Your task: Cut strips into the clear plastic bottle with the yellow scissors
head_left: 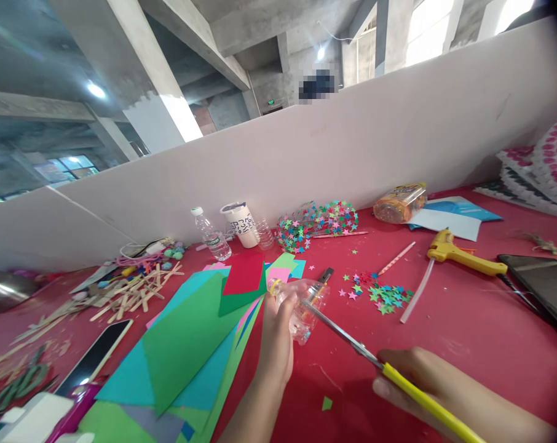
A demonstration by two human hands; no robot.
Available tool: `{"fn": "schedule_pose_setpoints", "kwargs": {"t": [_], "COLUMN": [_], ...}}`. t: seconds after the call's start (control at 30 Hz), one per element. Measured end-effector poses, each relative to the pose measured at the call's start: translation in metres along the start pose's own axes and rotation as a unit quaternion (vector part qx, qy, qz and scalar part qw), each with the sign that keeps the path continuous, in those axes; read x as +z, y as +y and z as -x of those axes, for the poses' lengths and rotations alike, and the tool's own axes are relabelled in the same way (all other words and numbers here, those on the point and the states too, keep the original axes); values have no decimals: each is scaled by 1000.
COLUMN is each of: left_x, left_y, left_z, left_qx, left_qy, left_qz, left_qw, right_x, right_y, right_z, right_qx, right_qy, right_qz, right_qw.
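Note:
My left hand [278,335] is closed around a clear plastic bottle [304,323], held sideways just above the red table, with the neck toward the upper left. My right hand [421,375] grips yellow-handled scissors [340,332], seen edge-on. Their long metal blades reach leftward to the bottle near its neck, and the tips overlap it in view; how deep they sit cannot be made out. Behind the bottle lies a small dark cutter [325,275]. Loose star sequins [389,298] are scattered to its right.
Coloured paper sheets [186,338] spread left of the bottle. A yellow glue gun [463,255] and a dark tablet [543,286] lie at right. A water bottle [211,234], a white cup [241,224] and a star-covered bottle [318,223] are by the white partition [306,160].

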State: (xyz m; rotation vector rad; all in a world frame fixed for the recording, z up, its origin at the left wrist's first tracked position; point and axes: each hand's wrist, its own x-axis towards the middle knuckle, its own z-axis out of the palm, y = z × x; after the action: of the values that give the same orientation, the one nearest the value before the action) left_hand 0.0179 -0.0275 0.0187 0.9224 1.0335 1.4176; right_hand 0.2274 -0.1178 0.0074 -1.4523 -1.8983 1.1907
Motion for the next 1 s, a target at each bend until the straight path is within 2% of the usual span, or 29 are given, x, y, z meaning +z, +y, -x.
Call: {"fn": "schedule_pose_setpoints", "kwargs": {"t": [0.3,0.5,0.63,0.8,1.0], "left_x": [2,3,2,1,1], "left_y": [-2,-5,-4,1,3], "left_z": [2,5,5,4,2], "left_qx": [-1,11,24,43,89], "left_qy": [-10,-11,7,2,-6], "left_qz": [17,13,-7,-28,-58], "left_qw": [1000,1000,1000,999,994], "right_x": [1,3,5,11,9], "right_y": [-1,0,-1,3,-2], "right_z": [-2,0,2,3,-3], "right_qx": [-10,6,7,-7,-1], "right_qy": [5,19,16,30,8], "right_qz": [-11,20,39,2,64], "right_qw": [1000,1000,999,1000,998]}}
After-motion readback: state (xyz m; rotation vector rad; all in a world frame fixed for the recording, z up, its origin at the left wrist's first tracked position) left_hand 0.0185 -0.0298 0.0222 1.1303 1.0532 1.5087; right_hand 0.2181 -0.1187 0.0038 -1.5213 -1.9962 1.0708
